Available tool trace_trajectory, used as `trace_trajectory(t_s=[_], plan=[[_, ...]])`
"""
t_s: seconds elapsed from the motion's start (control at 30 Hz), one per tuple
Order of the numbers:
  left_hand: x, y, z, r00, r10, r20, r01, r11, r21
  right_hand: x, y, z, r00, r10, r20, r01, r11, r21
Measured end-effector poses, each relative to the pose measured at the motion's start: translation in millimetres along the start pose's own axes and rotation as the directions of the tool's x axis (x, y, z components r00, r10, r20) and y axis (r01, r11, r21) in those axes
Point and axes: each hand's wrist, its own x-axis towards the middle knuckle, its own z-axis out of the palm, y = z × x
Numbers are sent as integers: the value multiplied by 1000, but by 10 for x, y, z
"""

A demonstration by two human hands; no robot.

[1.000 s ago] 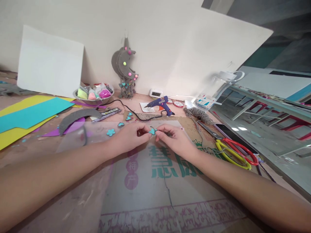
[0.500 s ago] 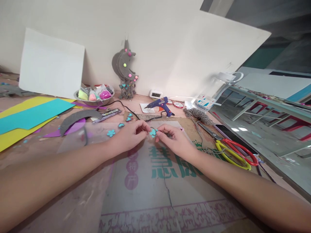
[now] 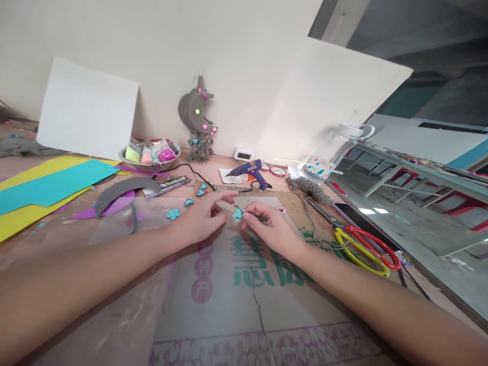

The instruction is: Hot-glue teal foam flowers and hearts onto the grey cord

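And there goes the left! My left hand [image 3: 202, 219] has let go and drawn away from the turquoise flower [image 3: 237, 214], where a second ago both sets of fingers met on it. Now the left fingers are spread, the index stretched out towards the glue gun [image 3: 249, 172], thumb apart below, and I see nothing held between them.

The right does all the holding: my right hand [image 3: 275, 229] pinches the flower at its edge between thumb and index, just on my side of the glue gun, roughly below its nozzle. More of the petals show than a second ago, and what looks like a grey strand [image 3: 237, 206] sits at the top; whether it's attached I can't tell. For the work, I'd judge, this frees my left and leaves the piece hanging on one light pinch, so a slip is possible.

Around us, no shift on the counter [image 3: 213, 172]: a loose flower [image 3: 173, 214] and a single heart [image 3: 189, 202] left of the glue gun and nearer me, grey yarn [image 3: 310, 190] to its right, scissors [image 3: 366, 250] further right and closer in.
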Motion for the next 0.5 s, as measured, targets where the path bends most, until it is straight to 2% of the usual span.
trace_trajectory(t_s=[0.13, 0.3, 0.43, 0.5], plan=[[-19, 82, -1, 999, -15, 29, 16, 999, -30, -1, -8, -4, 1000, -27, 10, 27, 1000, 5], [-6, 61, -3, 999, -44, 13, 45, 997, -55, -5, -37, -26, 999, -15, -35, 15, 1000, -20], [0, 56, -1, 996, -29, 86, 26, 999, 27, 5, -13, -40, 999, -15, -51, 13, 999, -29], [-3, 62, 6, 997, -21, 78, 16, 998, 65, 13, -2, -40, 999, -18, -45, 17, 999, -30]])
